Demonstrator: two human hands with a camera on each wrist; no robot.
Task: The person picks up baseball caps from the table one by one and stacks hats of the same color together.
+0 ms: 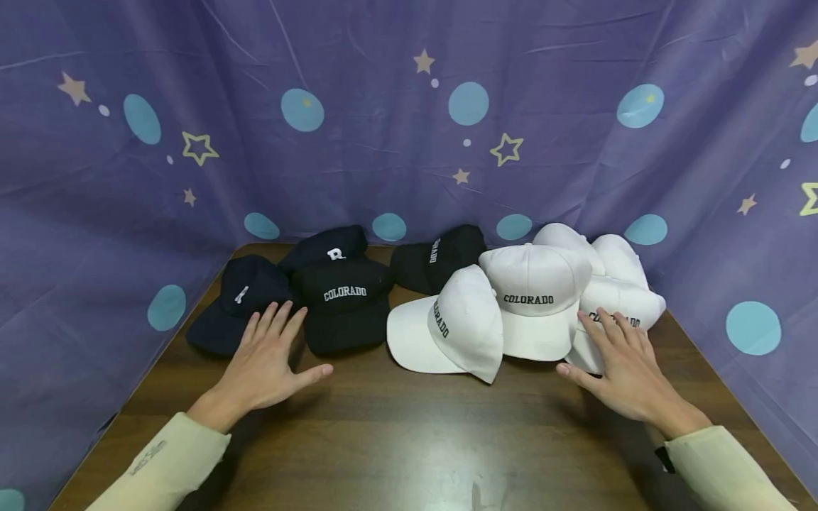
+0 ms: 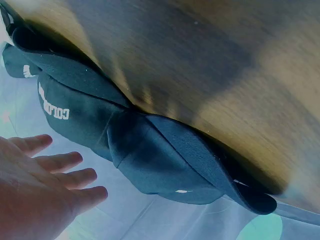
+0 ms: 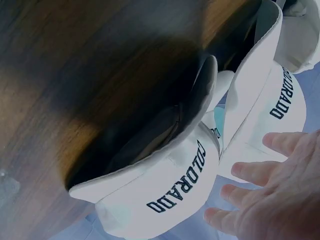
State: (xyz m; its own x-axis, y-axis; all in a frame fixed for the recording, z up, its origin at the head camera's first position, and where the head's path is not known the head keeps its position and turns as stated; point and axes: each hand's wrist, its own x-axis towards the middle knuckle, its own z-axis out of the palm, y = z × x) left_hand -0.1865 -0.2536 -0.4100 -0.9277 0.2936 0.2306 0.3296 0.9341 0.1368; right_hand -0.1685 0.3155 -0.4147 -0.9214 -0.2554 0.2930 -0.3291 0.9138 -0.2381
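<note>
My left hand (image 1: 265, 362) is held with fingers spread and straight, over the table in front of a navy cap (image 1: 252, 284) and a black COLORADO cap (image 1: 345, 319). The left wrist view shows its palm beside those dark caps, holding nothing. My right hand (image 1: 623, 369) also has its fingers spread, in front of a white COLORADO cap (image 1: 620, 298) that it partly hides in the head view. Nothing is in its grasp. Left of it, a white COLORADO cap (image 1: 537, 277) faces forward, and another white cap (image 1: 469, 319) lies turned to the left.
Behind stand a navy cap with a white letter (image 1: 326, 245) and a black cap (image 1: 447, 255) turned sideways. More white caps (image 1: 565, 241) are crowded at the back right. A brown wooden table (image 1: 409, 433) carries them all, with a purple star-patterned curtain (image 1: 383, 64) around it.
</note>
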